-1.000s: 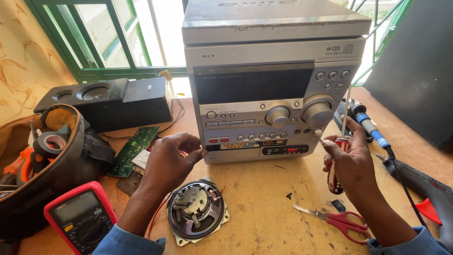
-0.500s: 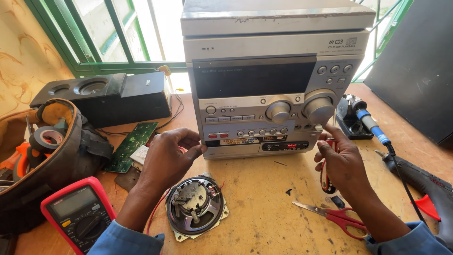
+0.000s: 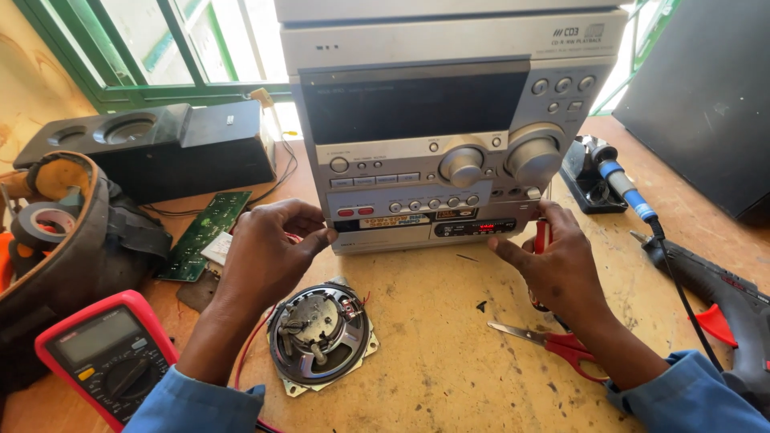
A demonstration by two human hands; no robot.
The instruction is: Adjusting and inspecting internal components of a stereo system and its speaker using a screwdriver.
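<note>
Both hands have closed in on the big silver stereo unit with knobs and a dark display (image 3: 433, 120), which now fills more of the upper middle of the frame than a second ago. It stands on the worn wooden table (image 3: 433, 353), with the left hand (image 3: 269, 252) curled against its lower left corner, fingertips touching the casing but closed round nothing. At the lower right corner, the right hand (image 3: 557, 269) presses its thumb to the front panel while its fingers clasp a red-handled screwdriver (image 3: 542, 237). Below the left hand, in the lower middle, lies a bare round loudspeaker with a metal frame (image 3: 319, 337). Red-handled scissors (image 3: 553, 343) lie just beside the right wrist. A green circuit board (image 3: 204, 232) sits left of centre, below a black speaker box (image 3: 152, 148). A red multimeter (image 3: 108, 357) occupies the lower left corner. A blue-handled soldering iron (image 3: 622, 184) rests at right.
</note>
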